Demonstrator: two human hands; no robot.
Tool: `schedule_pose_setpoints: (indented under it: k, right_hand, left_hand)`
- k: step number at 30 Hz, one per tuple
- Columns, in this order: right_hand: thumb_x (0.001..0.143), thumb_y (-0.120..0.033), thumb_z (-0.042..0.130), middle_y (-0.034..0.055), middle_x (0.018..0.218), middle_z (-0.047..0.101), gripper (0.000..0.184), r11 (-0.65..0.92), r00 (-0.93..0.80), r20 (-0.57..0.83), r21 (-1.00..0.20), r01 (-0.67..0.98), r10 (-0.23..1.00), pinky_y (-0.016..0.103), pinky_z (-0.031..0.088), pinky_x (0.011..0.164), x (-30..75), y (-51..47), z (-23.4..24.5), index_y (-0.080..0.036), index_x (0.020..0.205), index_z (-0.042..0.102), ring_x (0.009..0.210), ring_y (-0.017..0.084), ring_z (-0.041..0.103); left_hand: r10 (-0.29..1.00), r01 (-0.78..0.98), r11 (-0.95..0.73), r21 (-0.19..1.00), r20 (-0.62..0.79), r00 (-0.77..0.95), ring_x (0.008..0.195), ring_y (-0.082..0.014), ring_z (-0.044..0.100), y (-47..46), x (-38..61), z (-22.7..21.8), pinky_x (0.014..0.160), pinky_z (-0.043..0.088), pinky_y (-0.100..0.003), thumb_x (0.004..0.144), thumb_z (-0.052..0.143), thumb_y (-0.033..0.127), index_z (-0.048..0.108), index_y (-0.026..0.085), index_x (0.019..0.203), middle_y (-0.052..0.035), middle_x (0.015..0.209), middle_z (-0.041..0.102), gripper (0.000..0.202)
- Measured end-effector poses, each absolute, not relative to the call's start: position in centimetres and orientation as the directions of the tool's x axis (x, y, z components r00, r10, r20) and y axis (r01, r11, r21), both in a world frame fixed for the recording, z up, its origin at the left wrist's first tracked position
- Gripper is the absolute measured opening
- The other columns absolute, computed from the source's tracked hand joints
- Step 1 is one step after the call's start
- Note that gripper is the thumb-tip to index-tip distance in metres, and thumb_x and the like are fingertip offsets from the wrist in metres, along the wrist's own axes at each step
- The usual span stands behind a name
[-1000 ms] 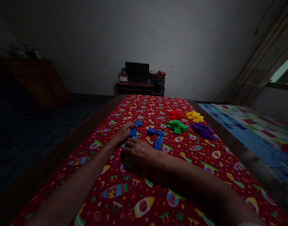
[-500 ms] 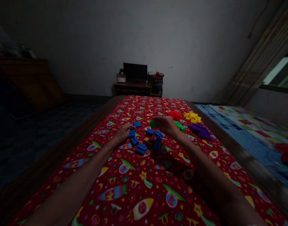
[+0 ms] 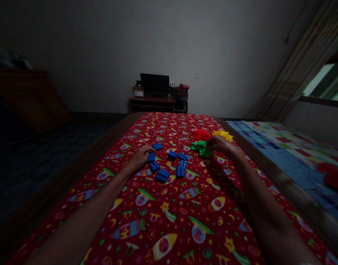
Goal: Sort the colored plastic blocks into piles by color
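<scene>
Centre: small blue plastic cylinders [image 3: 180, 172], left hand [image 3: 140, 157] at their left edge; right of centre: green plastic heap [image 3: 199, 147], right hand [image 3: 220, 145] there, seemingly picking, needing a light pinch, either grip unreadable from here.

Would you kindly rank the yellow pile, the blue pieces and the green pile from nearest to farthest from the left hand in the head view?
From the left hand:
1. Blue pieces, from its fingertips out to its right.
2. Green pile, farther right, by the right hand.
3. Yellow pile, beyond the green one, farthest right.
</scene>
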State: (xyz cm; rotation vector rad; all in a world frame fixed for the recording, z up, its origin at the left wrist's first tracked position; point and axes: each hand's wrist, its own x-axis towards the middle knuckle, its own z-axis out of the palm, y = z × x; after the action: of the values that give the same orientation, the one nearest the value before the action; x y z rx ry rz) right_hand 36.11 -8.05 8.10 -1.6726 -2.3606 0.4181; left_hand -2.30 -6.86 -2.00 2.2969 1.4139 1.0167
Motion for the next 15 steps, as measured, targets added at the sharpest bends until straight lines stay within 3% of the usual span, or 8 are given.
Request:
schedule_pose_setpoints:
  k: [3, 8, 12, 15]
  right_hand:
    - [0.067, -0.004, 0.055, 0.0003, 0.058, 0.061, 0.019, 0.308, -0.313, 0.021, -0.253, 0.917, 0.95, 0.021, 0.032, 0.053, 36.0, -8.4, 8.3, -0.012, 0.066, 0.072, 0.054, 0.009, 0.048]
    - [0.075, -0.008, 0.051, 0.0047, 0.063, 0.063, 0.022, 0.289, -0.254, 0.21, -0.161, 0.944, 0.944, 0.024, 0.028, 0.053, 35.1, -9.2, 9.2, -0.012, 0.071, 0.072, 0.054, 0.01, 0.047]
    - [0.08, -0.01, 0.053, 0.0045, 0.069, 0.065, 0.02, 0.463, -0.392, 0.291, -0.239, 0.854, 0.873, 0.022, 0.034, 0.057, 32.1, -10.2, 9.3, -0.012, 0.079, 0.073, 0.061, 0.011, 0.053]
    - [0.089, -0.022, 0.054, 0.0057, 0.08, 0.069, 0.022, 0.627, -0.593, 0.208, -0.323, 0.709, 0.778, 0.023, 0.042, 0.064, 28.4, -11.4, 7.6, -0.014, 0.096, 0.073, 0.07, 0.014, 0.06]
  left_hand:
    - [0.859, 0.686, -0.493, 0.535, 0.425, 0.286, 0.095, -0.0218, 0.065, -7.0, -2.3, -1.9, 0.091, 0.051, -0.036, 0.073, 0.038, 0.02, 0.071, 0.018, 0.09, -0.006, 0.098, 0.07, 0.036]
    - [0.852, 0.682, -0.503, 0.531, 0.435, 0.289, 0.094, -0.0212, 0.065, -7.0, -2.3, -1.9, 0.091, 0.051, -0.036, 0.073, 0.038, 0.02, 0.07, 0.018, 0.088, -0.006, 0.097, 0.07, 0.036]
    - [0.86, 0.678, -0.493, 0.545, 0.422, 0.287, 0.097, -0.0213, 0.065, -7.0, -2.3, -1.9, 0.092, 0.052, -0.036, 0.074, 0.037, 0.018, 0.069, 0.017, 0.091, -0.0068, 0.1, 0.07, 0.037]
    - [0.861, 0.68, -0.489, 0.546, 0.429, 0.275, 0.099, -0.0217, 0.064, -6.9, -2.2, -1.9, 0.094, 0.051, -0.038, 0.075, 0.037, 0.017, 0.066, 0.016, 0.1, -0.008, 0.102, 0.068, 0.038]
